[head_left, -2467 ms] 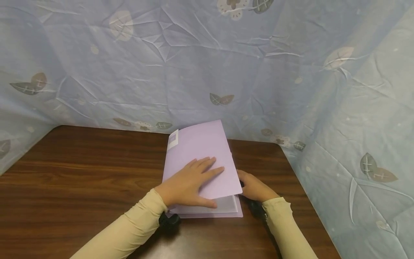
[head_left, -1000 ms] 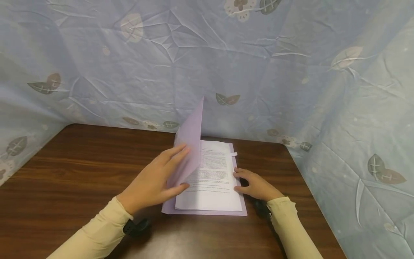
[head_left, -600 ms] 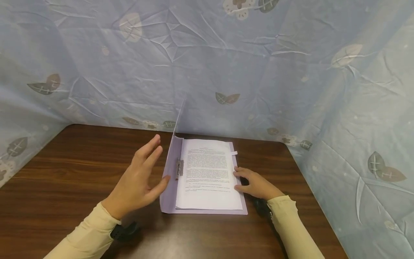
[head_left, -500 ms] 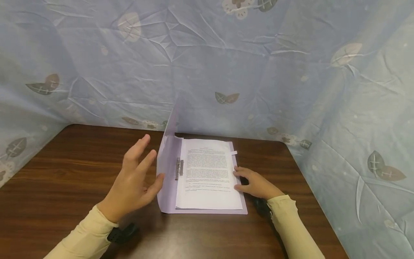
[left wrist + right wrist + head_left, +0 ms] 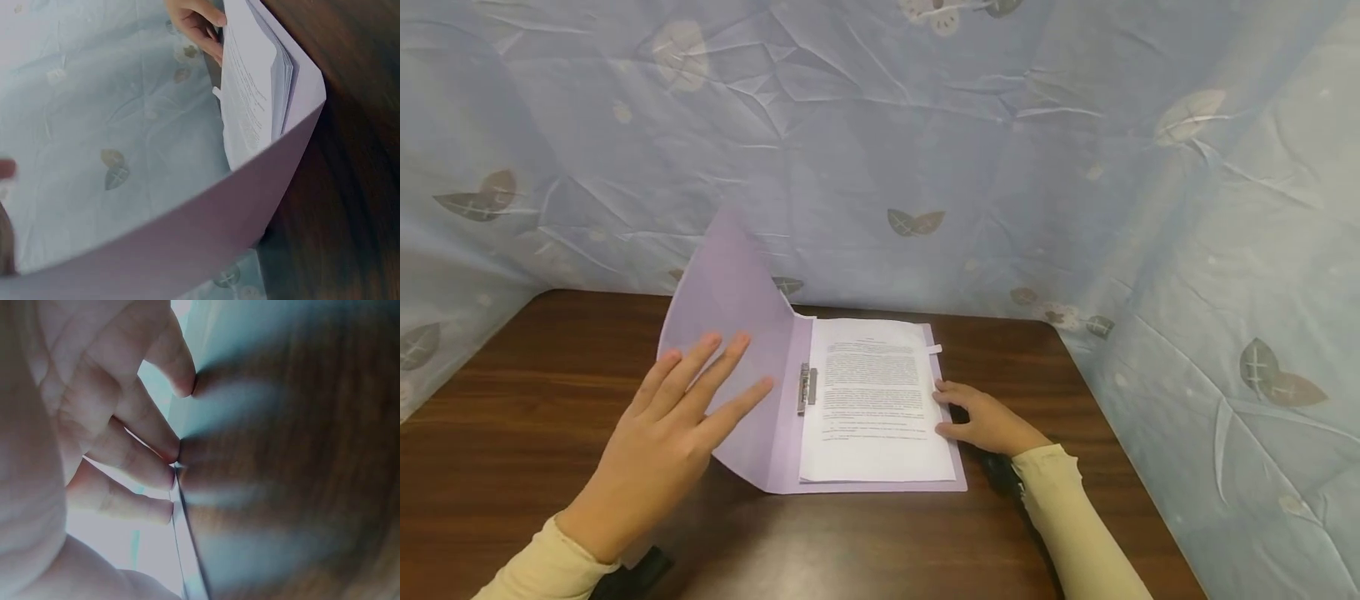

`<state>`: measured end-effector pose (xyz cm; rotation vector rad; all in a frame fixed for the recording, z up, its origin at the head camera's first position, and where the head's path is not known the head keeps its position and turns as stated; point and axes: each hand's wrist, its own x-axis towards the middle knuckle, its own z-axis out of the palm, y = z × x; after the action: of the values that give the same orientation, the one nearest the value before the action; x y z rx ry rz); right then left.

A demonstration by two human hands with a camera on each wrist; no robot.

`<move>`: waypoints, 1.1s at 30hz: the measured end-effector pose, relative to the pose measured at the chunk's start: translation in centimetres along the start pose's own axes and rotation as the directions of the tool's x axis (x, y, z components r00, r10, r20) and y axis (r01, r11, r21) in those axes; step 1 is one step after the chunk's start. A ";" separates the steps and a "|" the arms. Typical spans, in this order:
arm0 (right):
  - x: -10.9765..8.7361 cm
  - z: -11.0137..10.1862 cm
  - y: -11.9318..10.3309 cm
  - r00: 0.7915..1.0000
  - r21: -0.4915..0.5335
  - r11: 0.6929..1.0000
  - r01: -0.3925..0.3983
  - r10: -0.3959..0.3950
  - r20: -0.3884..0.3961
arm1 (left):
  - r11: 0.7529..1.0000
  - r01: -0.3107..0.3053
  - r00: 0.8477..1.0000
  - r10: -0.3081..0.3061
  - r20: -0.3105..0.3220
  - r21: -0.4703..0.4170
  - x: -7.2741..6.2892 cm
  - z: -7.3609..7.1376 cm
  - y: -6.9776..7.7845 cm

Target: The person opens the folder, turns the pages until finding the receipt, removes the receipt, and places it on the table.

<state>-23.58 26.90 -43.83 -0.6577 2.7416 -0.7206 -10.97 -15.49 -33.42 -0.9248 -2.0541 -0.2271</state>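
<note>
A lilac folder (image 5: 781, 450) lies opened out on the table, its front cover (image 5: 730, 283) tilted up to the left. Printed sheets (image 5: 876, 400) rest on its right side, beside a metal binder clip (image 5: 807, 389) at the spine. My left hand (image 5: 658, 442) is at the raised cover, its fingers spread; whether they touch it I cannot tell. In the left wrist view, the cover (image 5: 187, 231) curves across the frame. My right hand (image 5: 988, 421) rests at the folder's right edge, where the right wrist view has its extended fingertips (image 5: 156, 509) touching the edge.
Dark wood-grain table (image 5: 550, 367) surrounds the folder. A patterned fabric curtain (image 5: 850, 167) hangs behind and to the right. A white tab (image 5: 934, 349) sticks out from the folder's right edge. Black wrist gear (image 5: 632, 575) sits under the left sleeve.
The folder's cover has swung from lying over the sheets to leaning left, baring the printed page and clip. My left hand has moved left; my right hand stays at the right edge.
</note>
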 end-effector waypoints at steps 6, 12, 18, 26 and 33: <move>-0.1 0.0 -0.2 1.000 0.015 1.000 0.013 -0.013 -0.003 | 0.961 0.236 0.939 -0.264 0.219 0.145 -1.0 -1.8 0.1; -0.2 -0.1 -0.3 1.000 0.003 1.000 0.011 -0.011 -0.003 | 0.920 0.301 0.885 -0.368 0.285 0.252 -2.4 -1.3 -0.8; -0.5 -0.1 -0.7 1.000 0.011 1.000 0.008 -0.008 -0.001 | 0.907 0.337 0.838 -0.412 0.358 0.254 -3.7 1.6 -2.4; -0.4 -0.1 -0.6 1.000 0.013 1.000 0.009 -0.009 -0.006 | 0.890 0.403 0.667 -0.445 0.597 0.212 -3.9 5.1 -4.8; -0.4 0.0 -0.6 1.000 -0.004 1.000 0.012 -0.012 -0.013 | 0.867 0.484 0.535 -0.401 0.743 0.119 -3.7 7.7 -6.6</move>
<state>-22.96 26.60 -43.48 -0.6727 2.7535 -0.7248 -18.98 -18.63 -39.93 -0.5502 -3.0982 -0.2421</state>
